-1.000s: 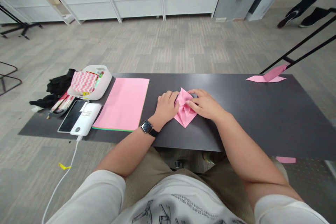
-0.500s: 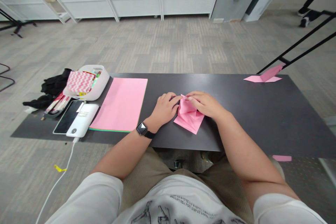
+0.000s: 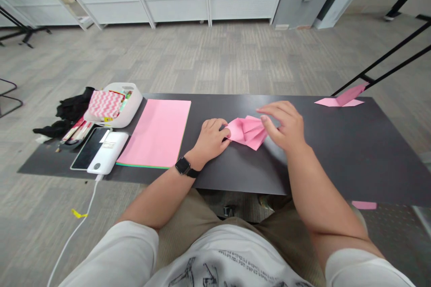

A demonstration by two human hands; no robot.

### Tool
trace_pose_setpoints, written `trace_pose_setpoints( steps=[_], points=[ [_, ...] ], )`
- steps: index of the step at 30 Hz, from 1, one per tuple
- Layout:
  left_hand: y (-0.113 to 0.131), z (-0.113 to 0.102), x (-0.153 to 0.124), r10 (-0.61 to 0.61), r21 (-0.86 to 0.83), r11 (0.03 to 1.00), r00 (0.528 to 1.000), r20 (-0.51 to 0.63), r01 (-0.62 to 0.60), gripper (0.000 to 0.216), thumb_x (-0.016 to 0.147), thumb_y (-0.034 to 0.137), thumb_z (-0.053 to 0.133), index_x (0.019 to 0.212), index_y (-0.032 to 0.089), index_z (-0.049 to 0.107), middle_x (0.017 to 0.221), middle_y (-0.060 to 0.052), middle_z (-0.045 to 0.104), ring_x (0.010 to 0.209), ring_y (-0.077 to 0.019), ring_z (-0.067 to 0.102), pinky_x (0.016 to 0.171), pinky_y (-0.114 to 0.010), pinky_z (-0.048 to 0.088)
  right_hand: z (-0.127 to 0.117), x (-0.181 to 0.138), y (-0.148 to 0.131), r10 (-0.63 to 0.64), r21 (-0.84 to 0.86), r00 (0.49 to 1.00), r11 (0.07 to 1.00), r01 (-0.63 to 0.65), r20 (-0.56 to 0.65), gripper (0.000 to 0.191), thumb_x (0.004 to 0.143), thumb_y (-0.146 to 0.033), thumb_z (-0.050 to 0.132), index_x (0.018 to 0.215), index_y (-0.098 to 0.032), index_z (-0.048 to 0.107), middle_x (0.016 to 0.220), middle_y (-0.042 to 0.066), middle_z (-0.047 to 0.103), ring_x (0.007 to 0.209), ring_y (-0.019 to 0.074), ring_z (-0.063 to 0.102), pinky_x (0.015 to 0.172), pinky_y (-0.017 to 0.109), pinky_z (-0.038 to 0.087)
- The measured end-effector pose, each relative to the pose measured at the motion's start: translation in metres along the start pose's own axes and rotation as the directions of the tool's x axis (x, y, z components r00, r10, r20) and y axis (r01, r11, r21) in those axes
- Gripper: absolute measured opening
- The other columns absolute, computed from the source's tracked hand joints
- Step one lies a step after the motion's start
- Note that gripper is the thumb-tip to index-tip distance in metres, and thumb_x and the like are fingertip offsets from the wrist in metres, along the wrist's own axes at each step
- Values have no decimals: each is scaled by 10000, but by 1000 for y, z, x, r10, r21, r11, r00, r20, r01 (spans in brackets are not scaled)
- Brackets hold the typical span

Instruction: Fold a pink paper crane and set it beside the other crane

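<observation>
A partly folded pink paper (image 3: 248, 131) lies mid-table on the dark table (image 3: 336, 152). My left hand (image 3: 211, 138), with a watch on the wrist, pinches the paper's left corner with curled fingers. My right hand (image 3: 284, 124) is at the paper's right edge, thumb touching it and fingers spread and lifted above the table.
A stack of pink sheets (image 3: 156, 132) lies left of my hands. Further left are a white power bank (image 3: 108, 152), a phone (image 3: 88, 148), a white basket (image 3: 117, 104) with a zigzag pouch, and black cloth. Another folded pink piece (image 3: 341, 98) sits at the far right corner.
The paper has been turned and swung up to the right. My right hand has lifted off it and moved right, its fingers opening. My left hand stays on the left corner.
</observation>
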State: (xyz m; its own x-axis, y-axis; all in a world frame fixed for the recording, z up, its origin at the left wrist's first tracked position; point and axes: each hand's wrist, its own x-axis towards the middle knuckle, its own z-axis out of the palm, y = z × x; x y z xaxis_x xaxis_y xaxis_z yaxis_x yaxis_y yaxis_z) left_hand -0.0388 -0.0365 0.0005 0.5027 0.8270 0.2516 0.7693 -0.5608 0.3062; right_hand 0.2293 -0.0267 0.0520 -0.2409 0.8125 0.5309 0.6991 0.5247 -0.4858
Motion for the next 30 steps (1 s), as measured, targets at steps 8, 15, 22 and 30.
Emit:
trace_pose_setpoints(
  steps=[8,15,22,30],
  points=[
    [-1,3,0,-44,-25,999,999,30,45,27,971,284,744,984,261,751,1273,-71,686,1213,-289,588,1080,-477,415,27,-16,-13,-160,-154,886,956,248,435,327,974,-370,727,1281,-271,778,1271,130,789,1192,354,666,1060,527,433],
    [-12,-4,-9,-4,-33,999,1000,27,5,114,936,344,826,1014,275,782,1339,-71,655,1251,-295,575,1102,-486,397,35,-15,-15,-105,-280,848,917,284,519,221,1007,-259,630,878,-250,809,977,79,818,994,293,659,955,490,355],
    [-20,-19,-15,-4,-50,999,996,93,8,31,943,287,792,965,269,806,1372,-74,628,1232,-290,581,1098,-486,417,38,-15,-19,-70,-301,852,918,258,519,208,987,-259,636,895,-249,822,935,68,826,944,292,642,931,504,333],
    [-21,-17,-13,-2,-72,997,994,107,10,95,975,255,724,943,264,813,1316,-71,657,1200,-280,603,1089,-495,423,40,-15,-15,-65,-306,859,918,251,508,208,995,-274,627,889,-254,804,925,71,825,923,289,633,912,494,326]
  ],
)
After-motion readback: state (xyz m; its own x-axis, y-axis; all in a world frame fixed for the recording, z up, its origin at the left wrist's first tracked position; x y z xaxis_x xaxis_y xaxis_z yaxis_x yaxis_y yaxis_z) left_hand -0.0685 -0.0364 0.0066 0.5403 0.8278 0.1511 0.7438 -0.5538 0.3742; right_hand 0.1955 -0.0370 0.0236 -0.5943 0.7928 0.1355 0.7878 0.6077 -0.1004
